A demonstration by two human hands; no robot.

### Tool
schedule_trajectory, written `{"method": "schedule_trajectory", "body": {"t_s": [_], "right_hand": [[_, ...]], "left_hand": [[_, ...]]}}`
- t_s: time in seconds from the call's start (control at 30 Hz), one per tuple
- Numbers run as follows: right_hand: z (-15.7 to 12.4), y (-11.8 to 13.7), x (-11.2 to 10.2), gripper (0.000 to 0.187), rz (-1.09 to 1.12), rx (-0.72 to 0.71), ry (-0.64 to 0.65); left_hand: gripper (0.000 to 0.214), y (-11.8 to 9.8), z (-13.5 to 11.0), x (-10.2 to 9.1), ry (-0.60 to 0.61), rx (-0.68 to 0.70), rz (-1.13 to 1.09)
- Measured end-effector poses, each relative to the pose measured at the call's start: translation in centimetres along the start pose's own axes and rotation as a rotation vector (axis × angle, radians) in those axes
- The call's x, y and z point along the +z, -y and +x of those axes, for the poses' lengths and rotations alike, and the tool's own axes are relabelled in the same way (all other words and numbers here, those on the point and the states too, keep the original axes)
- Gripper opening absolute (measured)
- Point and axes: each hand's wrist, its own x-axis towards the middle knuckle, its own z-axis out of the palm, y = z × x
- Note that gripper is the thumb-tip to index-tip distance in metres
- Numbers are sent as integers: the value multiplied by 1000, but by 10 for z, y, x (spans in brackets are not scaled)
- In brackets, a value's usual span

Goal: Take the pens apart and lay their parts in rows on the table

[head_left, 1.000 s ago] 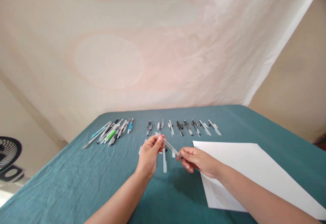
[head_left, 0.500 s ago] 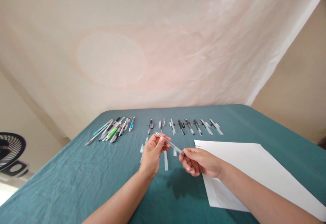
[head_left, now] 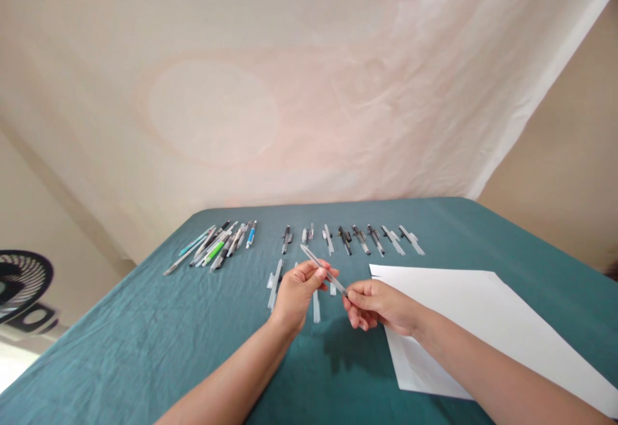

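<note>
A slim, translucent pen (head_left: 312,257) is held slantwise above the table, its far tip pointing up and to the left. My left hand (head_left: 297,293) pinches it around the middle between thumb and fingers. At the lower right end, my right hand (head_left: 376,304) grips it with thumb and forefinger, hiding that end. Just beyond and beneath my left hand lie several clear pen parts, among them a barrel with a cap (head_left: 275,284) and another clear barrel (head_left: 316,307), partly covered by the hand.
Several pens with caps beside them, such as a black one (head_left: 344,241), form a row across the back. A loose pile of pens (head_left: 212,251) lies at the left. White paper (head_left: 449,309) rests under my right forearm on the green cloth (head_left: 145,341). A fan (head_left: 22,286) stands left.
The pen and my left hand have shifted slightly to the right, and more of the pen's tip shows past the left fingers. Both hands keep their hold.
</note>
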Motion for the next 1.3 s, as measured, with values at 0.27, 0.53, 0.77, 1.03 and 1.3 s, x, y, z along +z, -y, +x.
{"method": "schedule_trajectory", "body": {"t_s": [0.27,0.53,0.77,1.03,1.3], "right_hand": [[6,-1,2,41,-222,-94,-171],[5,-2,0,45,-186,-109,-204],[4,0,2,47,-166,-66,-76],[6,-3,0,41,-339,-102,-178],[5,-4,4,39,-382,-126,-339]], "left_hand": [[29,4,1,0,-111,-3,7],[28,7,2,-1,-101,5,-39],[28,7,3,-2,-74,-9,-23],[28,4,2,1,-103,-39,1],[31,8,5,-2,-113,-24,-45]]}}
